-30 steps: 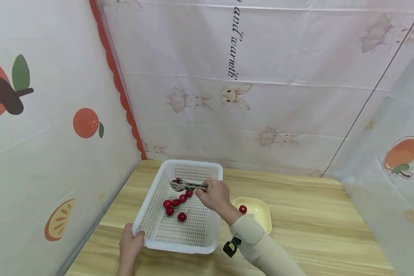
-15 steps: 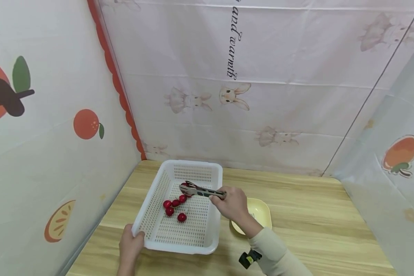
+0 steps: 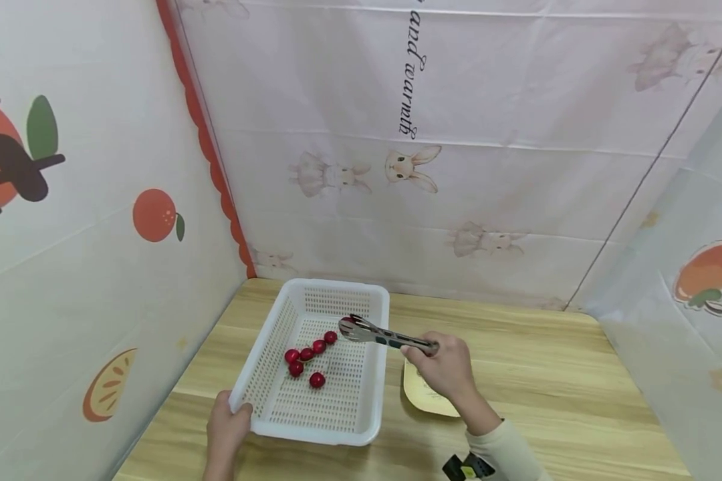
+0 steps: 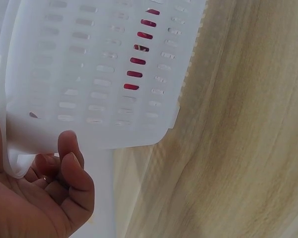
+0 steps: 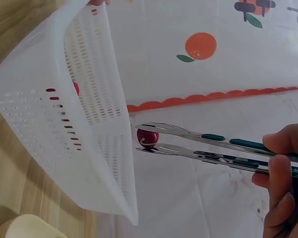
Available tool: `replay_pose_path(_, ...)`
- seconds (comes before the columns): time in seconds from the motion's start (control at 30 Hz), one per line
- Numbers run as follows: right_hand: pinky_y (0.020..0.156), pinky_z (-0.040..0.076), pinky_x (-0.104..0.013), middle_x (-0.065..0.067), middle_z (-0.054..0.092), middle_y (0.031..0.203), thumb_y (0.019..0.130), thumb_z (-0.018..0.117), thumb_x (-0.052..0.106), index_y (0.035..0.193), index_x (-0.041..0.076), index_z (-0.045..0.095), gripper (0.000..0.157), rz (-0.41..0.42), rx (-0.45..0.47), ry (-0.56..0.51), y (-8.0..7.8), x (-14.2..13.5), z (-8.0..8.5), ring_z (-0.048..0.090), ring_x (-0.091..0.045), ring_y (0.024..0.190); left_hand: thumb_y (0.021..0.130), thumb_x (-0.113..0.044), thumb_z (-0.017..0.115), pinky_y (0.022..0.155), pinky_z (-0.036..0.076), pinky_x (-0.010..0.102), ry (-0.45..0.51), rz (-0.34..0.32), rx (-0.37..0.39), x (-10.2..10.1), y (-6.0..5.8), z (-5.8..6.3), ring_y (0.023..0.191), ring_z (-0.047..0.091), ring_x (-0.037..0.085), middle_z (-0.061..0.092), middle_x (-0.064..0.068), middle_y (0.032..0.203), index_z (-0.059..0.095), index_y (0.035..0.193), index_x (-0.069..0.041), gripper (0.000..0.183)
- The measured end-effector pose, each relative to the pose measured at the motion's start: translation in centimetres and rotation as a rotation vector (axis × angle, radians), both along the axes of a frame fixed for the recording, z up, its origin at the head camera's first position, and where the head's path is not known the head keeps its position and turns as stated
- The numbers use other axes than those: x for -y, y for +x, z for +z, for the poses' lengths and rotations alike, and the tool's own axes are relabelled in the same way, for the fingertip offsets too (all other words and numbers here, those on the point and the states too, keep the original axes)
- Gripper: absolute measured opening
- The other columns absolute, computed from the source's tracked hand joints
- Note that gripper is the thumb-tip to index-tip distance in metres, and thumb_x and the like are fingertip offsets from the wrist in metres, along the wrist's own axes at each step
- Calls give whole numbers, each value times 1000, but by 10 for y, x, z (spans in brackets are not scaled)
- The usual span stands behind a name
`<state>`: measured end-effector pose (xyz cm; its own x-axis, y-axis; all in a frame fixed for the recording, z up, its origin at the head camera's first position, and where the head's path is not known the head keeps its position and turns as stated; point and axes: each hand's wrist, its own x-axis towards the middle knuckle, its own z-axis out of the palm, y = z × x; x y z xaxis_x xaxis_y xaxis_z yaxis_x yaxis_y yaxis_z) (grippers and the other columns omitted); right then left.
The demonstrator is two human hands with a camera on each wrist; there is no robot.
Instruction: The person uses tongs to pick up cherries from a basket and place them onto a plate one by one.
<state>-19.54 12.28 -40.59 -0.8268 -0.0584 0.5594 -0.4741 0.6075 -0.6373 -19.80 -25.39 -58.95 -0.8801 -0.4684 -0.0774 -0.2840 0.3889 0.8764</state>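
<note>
- six cherries (image 3: 317,380) lying in the basket (image 3: 313,433), plus one more, the held cherry (image 5: 148,138), pinched between the tips of some metal tongs (image 5: 213,137). where is that one exactly?

- in the head view it shows over the right part of the basket, just left of the right rim. can't really judge how high up.

- ok and the hands?

- right hand (image 3: 451,364) is off to the right of the basket, fingers squeezed in narrow on the handle end of the tongs. left hand (image 3: 228,424) has its fingers curled round the basket's near left corner, thumb over the rim. probably just steadying it on the worktop (image 3: 547,374).

- so what step is this?

- looks like the carry to me: cherry picked, not set down yet. there's a yellow dish (image 3: 418,397) just right of the basket, partly hidden by the right hand, so no idea what's in it.

- next move?

- my guess: clear the basket's right rim without clipping it, and keep the squeeze steady, since a smooth round thing could easily pop out. if the dish is the target, only ease off once the cherry's low over it.
</note>
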Motion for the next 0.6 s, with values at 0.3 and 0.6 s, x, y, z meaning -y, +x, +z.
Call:
replay_pose_path(0.3, 28, 24, -18, 13, 47, 47, 67, 71, 14, 67, 12, 66, 5, -75, 76, -87, 17, -35, -4, 29, 0, 33, 80, -13, 48, 54, 49, 36, -19, -6, 21, -2, 1, 1, 94, 51, 34, 51, 16, 107, 39, 114, -6, 35)
replay_pose_path(0.6, 27, 32, -19, 6, 49, 44, 69, 71, 15, 69, 11, 66, 7, -150, 173, -164, 23, -60, -8, 39, -6, 32, 80, -14, 50, 56, 48, 40, -19, -10, 4, -3, 5, 8, 92, 51, 35, 51, 17, 105, 40, 113, -6, 36)
